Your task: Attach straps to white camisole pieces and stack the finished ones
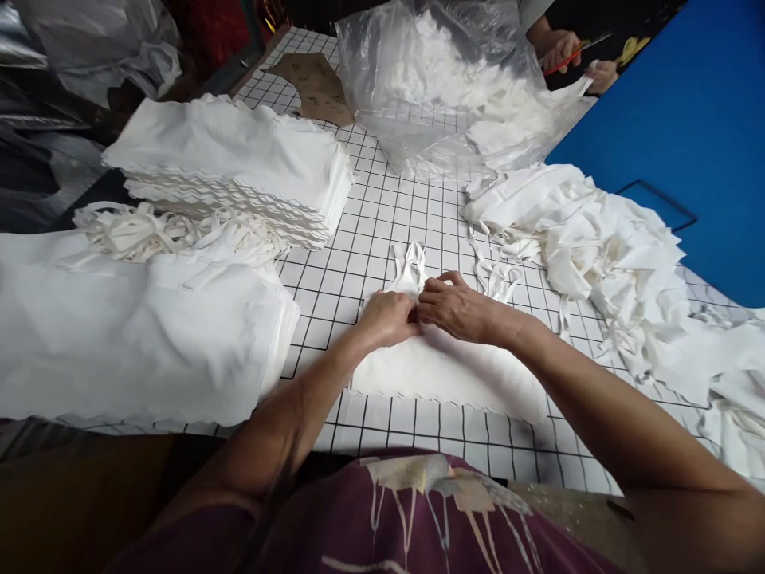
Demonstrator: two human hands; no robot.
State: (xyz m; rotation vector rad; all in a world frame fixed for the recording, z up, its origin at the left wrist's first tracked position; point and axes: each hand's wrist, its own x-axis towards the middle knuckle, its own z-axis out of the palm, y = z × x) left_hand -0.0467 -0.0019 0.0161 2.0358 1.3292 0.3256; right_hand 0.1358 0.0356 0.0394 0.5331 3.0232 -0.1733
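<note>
Pinching a small stack of white cloth pieces (pixel 448 371) at its far end, the left hand (pixel 387 317) and the right hand (pixel 457 307) are meeting fingertip to fingertip, both closed narrowly on the cloth where white straps (pixel 411 267) are sticking out. That stack is lying on the gridded table (pixel 388 207) just in front of the person. Taller cloth stacks (pixel 233 163) are sitting to the left, loose scraps (pixel 598 239) are piling up on the right, and a clear plastic bag (pixel 442 88) is standing beyond. Another person's hands (pixel 562 49) are holding red scissors (pixel 565 57) at the far edge.
</note>
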